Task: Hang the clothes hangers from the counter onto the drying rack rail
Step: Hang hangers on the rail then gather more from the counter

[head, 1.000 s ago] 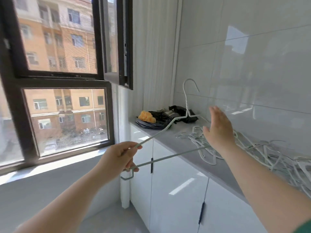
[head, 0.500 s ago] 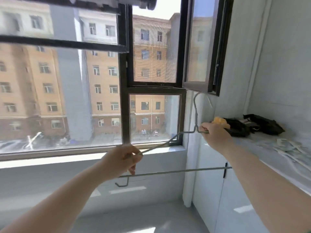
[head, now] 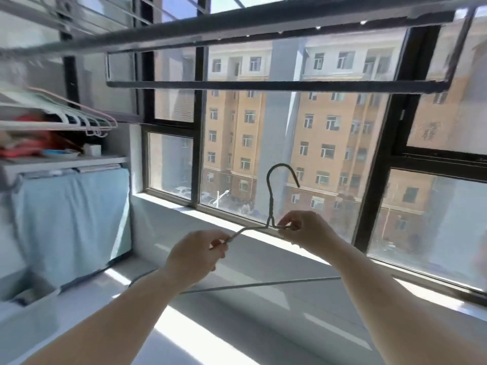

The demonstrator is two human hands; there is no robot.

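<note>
Left hand [head: 197, 255] and right hand [head: 308, 230] each pinch the wire hanger [head: 270, 212] by its shoulders, hook up, well below the rail [head: 263, 85] at twelve o'clock, so a tilted lift could miss the rail.

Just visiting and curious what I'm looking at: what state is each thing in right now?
wire hanger: held upright, hook up, below the rail, not yet hung.
left hand: grips the hanger's left shoulder.
right hand: pinches the hanger beside its neck.
drying rack rail: overhead, untouched by the hook.
pink and white hangers: bunched high at left, blurred.
</note>
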